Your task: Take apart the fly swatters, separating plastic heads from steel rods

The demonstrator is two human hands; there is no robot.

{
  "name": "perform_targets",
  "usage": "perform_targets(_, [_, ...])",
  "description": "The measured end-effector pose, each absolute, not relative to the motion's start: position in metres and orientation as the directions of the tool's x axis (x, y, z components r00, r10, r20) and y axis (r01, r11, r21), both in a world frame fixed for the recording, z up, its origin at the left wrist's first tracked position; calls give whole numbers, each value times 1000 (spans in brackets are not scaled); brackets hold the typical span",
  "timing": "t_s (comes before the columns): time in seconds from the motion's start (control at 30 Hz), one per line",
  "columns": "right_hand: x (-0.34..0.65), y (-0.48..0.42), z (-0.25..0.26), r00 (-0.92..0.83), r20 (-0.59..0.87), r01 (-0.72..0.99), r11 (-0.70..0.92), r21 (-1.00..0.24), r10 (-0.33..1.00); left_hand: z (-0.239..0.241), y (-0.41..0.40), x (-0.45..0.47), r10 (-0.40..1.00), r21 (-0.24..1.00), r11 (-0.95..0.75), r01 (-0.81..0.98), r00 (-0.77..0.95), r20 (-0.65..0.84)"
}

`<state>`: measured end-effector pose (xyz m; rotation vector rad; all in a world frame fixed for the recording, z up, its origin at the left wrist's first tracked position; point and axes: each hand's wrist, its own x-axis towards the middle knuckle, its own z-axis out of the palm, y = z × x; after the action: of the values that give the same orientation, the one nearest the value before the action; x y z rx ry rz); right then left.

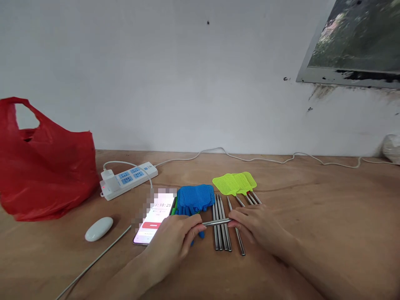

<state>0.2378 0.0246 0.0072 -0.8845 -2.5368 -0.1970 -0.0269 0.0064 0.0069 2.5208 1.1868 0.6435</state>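
A thin metal rod (215,223) lies level between my hands, above the table. My left hand (179,233) is closed around its left end, and my right hand (258,225) pinches its right end. Beneath it, several metal rods (220,239) lie side by side, with a single rod (240,241) slightly apart to the right. Blue mesh fly swatter heads (195,196) are stacked behind my left hand, partly hidden by it. Yellow-green fly swatters (236,183) with metal handles lie fanned behind my right hand, which covers their lower ends.
A lit phone (158,214) lies left of the blue heads, near a white mouse-shaped object (99,229). Behind them sits a power strip (131,180) with a plugged-in charger. A red plastic bag (50,166) stands far left. A white cable (259,159) runs along the wall.
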Motion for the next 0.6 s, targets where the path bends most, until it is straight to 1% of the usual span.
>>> perform_targets(0.07, [240,21,11,-699,290,646,751,-138,654,4,4,-29,733,332,-680,653,594,333])
perform_targets(0.1, [241,19,14,-698,219,656,732,-184,682,4,2,-29,709,290,-703,650,608,356])
perform_targets(0.13, [242,18,17,-697,169,664,716,-217,697,4,1,-29,691,257,-718,647,620,371])
perform_targets(0.2, [244,17,24,-687,128,675,693,-255,716,4,0,-27,673,217,-731,647,630,387])
perform_targets(0.27, [246,15,30,-671,105,689,669,-277,734,3,-1,-25,670,201,-732,651,634,386])
perform_targets(0.33, [247,12,34,-659,75,706,650,-282,748,2,-2,-23,686,215,-720,660,632,361])
perform_targets(0.43, [241,2,33,-646,54,730,637,-249,761,0,-4,-20,726,253,-687,681,624,291])
perform_targets(0.53, [228,-12,22,-660,123,710,670,-217,741,0,-8,-15,716,246,-698,673,650,256])
perform_targets(0.6, [219,-19,12,-686,203,681,715,-161,699,1,-10,-10,691,237,-723,648,681,245])
